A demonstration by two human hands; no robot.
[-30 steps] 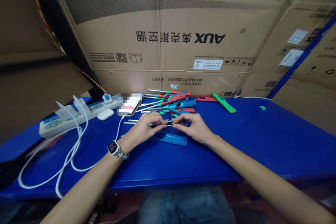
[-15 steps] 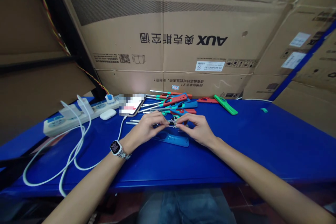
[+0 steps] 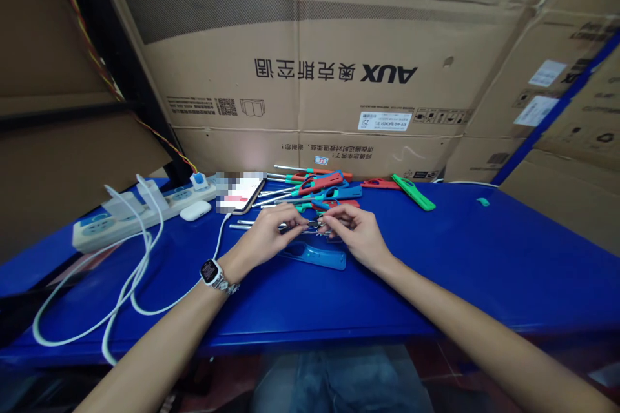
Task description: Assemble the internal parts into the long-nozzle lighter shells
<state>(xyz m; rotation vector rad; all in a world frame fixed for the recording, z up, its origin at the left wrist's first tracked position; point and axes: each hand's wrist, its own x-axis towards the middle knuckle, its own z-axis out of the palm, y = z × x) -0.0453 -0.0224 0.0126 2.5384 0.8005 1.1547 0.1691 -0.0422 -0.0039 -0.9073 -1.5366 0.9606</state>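
Note:
My left hand point(image 3: 266, 235), with a watch on its wrist, and my right hand point(image 3: 361, 235) meet over the blue table point(image 3: 465, 264). Both pinch a small metal part point(image 3: 314, 226) between their fingertips, with a thin metal rod running left from it. A light blue plastic lighter shell point(image 3: 314, 255) lies flat on the table just below the hands. Behind them sits a pile of long-nosed lighters point(image 3: 320, 186) in red, blue and teal.
A green lighter shell point(image 3: 413, 191) lies at the back right, a small teal piece point(image 3: 482, 201) further right. A phone point(image 3: 239, 193), white earbud case point(image 3: 195, 210), power strip point(image 3: 140, 210) and white cables point(image 3: 126, 284) fill the left. Cardboard boxes point(image 3: 310, 71) wall the back.
Both hands stay together on the small metal part, with only slight finger shifts. The view wobbled a little.

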